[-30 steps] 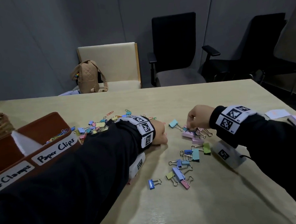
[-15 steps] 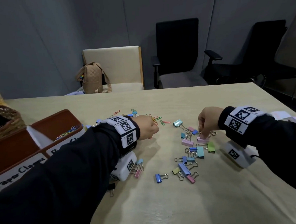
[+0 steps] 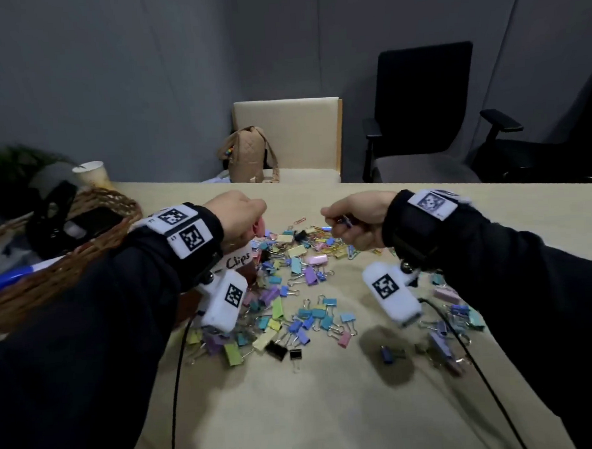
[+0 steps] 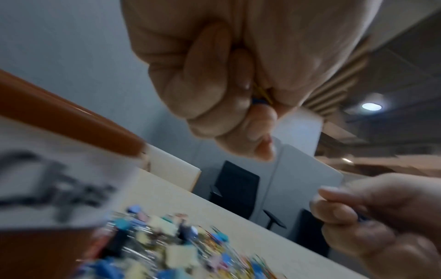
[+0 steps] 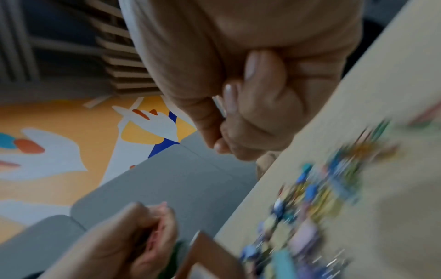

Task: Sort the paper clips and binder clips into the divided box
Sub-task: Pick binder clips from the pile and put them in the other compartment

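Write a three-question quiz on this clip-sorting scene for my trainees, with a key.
1. True or false: the right hand lies flat and open on the table.
2. What rests on the cream chair? A: a tan backpack. B: a laptop. C: a stack of books.
3. Which word can be read on the label just below the left hand?

Key
1. False: it is raised above the table, fingers curled round clips, as the left hand's are.
2. A.
3. "Clips".
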`<state>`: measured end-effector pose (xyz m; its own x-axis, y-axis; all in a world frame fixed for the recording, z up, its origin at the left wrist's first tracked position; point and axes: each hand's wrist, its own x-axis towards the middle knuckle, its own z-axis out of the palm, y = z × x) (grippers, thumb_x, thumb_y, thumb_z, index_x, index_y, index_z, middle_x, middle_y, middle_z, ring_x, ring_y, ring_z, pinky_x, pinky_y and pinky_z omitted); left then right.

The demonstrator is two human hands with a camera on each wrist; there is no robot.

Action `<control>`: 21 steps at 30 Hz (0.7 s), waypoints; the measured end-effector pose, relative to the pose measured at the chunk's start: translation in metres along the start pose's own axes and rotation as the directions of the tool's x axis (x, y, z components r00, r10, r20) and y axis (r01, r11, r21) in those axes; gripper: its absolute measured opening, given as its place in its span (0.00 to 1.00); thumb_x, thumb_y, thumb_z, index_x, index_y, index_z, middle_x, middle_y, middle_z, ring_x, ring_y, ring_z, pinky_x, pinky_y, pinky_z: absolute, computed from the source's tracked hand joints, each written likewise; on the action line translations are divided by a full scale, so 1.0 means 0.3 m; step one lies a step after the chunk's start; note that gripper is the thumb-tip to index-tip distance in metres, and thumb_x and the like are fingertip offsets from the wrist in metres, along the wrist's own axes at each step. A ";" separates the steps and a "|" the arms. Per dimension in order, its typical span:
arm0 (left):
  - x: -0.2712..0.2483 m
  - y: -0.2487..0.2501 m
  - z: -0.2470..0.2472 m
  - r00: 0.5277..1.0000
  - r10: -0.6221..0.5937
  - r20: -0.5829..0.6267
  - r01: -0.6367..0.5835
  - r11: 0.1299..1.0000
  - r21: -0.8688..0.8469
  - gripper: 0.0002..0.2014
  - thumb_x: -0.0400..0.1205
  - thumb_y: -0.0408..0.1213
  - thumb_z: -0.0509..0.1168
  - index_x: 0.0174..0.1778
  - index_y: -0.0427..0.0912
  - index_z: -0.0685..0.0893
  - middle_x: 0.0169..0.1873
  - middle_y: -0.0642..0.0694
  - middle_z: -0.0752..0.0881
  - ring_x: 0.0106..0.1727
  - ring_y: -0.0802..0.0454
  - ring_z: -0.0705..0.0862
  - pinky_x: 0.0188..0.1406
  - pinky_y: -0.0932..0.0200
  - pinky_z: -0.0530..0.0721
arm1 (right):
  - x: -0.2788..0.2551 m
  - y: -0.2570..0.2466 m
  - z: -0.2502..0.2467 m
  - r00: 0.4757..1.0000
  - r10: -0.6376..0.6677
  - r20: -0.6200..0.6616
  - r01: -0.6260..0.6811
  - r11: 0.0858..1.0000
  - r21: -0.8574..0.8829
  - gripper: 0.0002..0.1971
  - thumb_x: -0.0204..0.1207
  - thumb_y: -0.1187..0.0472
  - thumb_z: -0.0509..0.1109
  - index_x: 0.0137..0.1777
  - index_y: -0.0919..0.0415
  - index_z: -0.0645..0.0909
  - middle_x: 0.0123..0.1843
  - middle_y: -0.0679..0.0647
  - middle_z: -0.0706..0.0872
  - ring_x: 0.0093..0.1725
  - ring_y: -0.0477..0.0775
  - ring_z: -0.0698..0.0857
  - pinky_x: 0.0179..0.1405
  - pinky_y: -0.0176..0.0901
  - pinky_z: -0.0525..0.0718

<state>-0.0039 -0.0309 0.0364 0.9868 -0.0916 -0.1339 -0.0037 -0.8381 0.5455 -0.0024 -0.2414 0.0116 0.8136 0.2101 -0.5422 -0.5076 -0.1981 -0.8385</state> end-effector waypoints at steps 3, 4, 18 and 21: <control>0.006 -0.068 -0.046 0.991 -0.106 -0.086 0.115 0.987 0.112 0.18 0.82 0.42 0.56 0.28 0.39 0.79 0.22 0.45 0.79 0.22 0.47 0.73 0.22 0.61 0.68 | 0.064 -0.034 0.126 0.999 -0.019 0.042 0.015 0.995 0.098 0.12 0.84 0.62 0.58 0.37 0.60 0.68 0.26 0.52 0.66 0.15 0.43 0.60 0.10 0.29 0.55; 0.010 -0.087 -0.054 0.987 -0.119 -0.111 0.136 0.976 0.170 0.18 0.82 0.43 0.57 0.29 0.38 0.79 0.25 0.43 0.80 0.25 0.46 0.75 0.25 0.59 0.68 | 0.084 -0.041 0.162 0.999 -0.030 0.045 0.023 0.990 0.137 0.11 0.84 0.65 0.57 0.39 0.61 0.67 0.27 0.53 0.66 0.15 0.43 0.60 0.10 0.29 0.55; 0.020 -0.216 -0.074 0.995 -0.041 -0.096 0.067 0.957 0.283 0.10 0.79 0.39 0.66 0.49 0.40 0.89 0.46 0.41 0.89 0.45 0.44 0.86 0.39 0.57 0.81 | 0.120 -0.211 0.442 0.986 -0.166 -0.002 0.162 0.962 -0.218 0.18 0.78 0.77 0.44 0.41 0.63 0.73 0.32 0.57 0.74 0.26 0.48 0.68 0.23 0.35 0.66; 0.035 -0.219 -0.091 0.995 -0.025 -0.095 0.057 0.935 0.351 0.08 0.80 0.37 0.66 0.50 0.39 0.87 0.48 0.39 0.88 0.51 0.42 0.86 0.39 0.58 0.77 | 0.140 -0.227 0.502 0.980 -0.188 0.062 0.197 0.894 -0.403 0.12 0.81 0.75 0.51 0.45 0.65 0.75 0.36 0.63 0.77 0.28 0.52 0.73 0.28 0.43 0.73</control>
<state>0.0110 0.0377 0.0217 0.9975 -0.0192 -0.0677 -0.0044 -0.9773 0.2119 0.0238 -0.0750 0.0378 0.8754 0.3027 -0.3768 -0.1789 -0.5213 -0.8344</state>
